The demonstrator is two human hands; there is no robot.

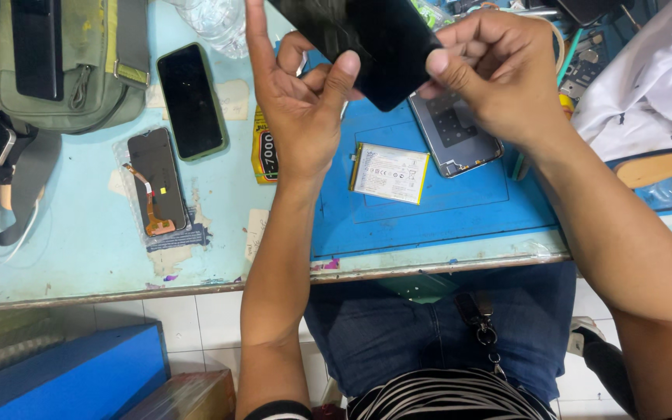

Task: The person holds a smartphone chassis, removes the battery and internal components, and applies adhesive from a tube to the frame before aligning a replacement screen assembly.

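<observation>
Black screen panel (375, 39): held up at the top centre of the frame, above the blue mat (429, 210), tilted.
Left hand (301, 101): grip pinches the panel's lower left edge, thumb on the face, index finger raised straight.
Right hand (491, 70): grip pinches the right edge with thumb and curled fingers.
Below: open phone frame (454, 132) and flat battery (390, 173) on the mat.
Handling: judged best held by the edges only, both pinches even, no bending.
Left of frame: 2 more phones (190, 99) on the tabletop (79, 249).

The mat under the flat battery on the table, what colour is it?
Blue. The mat shows best in the head view, under the battery.
</observation>
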